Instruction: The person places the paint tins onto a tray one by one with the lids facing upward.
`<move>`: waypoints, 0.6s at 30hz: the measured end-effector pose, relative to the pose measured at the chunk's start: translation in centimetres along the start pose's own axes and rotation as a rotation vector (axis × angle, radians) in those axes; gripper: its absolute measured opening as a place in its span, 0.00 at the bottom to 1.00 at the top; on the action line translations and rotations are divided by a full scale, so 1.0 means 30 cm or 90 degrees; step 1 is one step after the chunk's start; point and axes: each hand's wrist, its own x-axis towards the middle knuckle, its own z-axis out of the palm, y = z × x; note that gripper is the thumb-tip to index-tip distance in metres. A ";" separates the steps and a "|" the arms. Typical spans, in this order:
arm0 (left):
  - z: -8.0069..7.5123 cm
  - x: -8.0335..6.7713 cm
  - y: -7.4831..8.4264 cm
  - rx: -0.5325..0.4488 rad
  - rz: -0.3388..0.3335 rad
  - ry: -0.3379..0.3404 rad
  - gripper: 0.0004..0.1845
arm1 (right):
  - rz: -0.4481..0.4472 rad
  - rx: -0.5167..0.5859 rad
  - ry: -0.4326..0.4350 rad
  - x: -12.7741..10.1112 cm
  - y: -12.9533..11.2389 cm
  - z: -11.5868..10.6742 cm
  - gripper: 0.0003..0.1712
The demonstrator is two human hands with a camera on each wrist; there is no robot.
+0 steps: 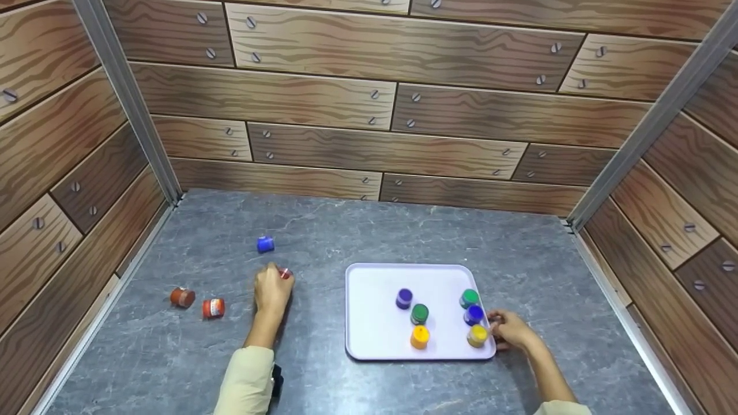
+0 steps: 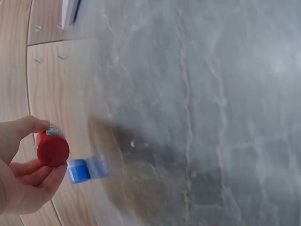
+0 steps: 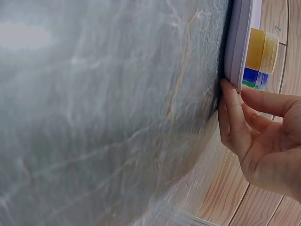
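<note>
My left hand (image 1: 273, 290) grips a small red paint jar (image 2: 52, 149) between thumb and fingers, left of the tray; in the head view the hand mostly hides the jar. A blue paint jar (image 1: 265, 244) lies on the table just beyond that hand. With thumb above and fingers below, my right hand (image 1: 510, 329) pinches the right rim of a pale lilac tray (image 1: 375, 323). Upright on the tray stand a purple jar (image 1: 404, 298), a dark green jar (image 1: 420, 313) and an orange jar (image 1: 420, 337). Near its right rim are a green jar (image 1: 469, 298), a blue jar (image 1: 474, 314) and a yellow jar (image 1: 477, 335).
Two more jars lie on their sides at the left, one brownish-red (image 1: 183, 297) and one orange-red (image 1: 213, 308). Wood-patterned walls (image 1: 317, 98) enclose the grey marbled table (image 1: 323, 230) at the back and both sides.
</note>
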 end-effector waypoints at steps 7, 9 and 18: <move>0.002 -0.013 0.038 -0.006 -0.003 -0.018 0.08 | -0.003 -0.012 0.001 0.000 -0.004 0.000 0.23; 0.004 -0.020 0.048 -0.008 0.000 -0.023 0.09 | 0.003 -0.009 0.004 0.001 -0.004 0.001 0.23; 0.033 -0.058 0.087 -0.025 0.072 -0.005 0.09 | -0.001 -0.009 0.001 0.001 -0.001 0.000 0.21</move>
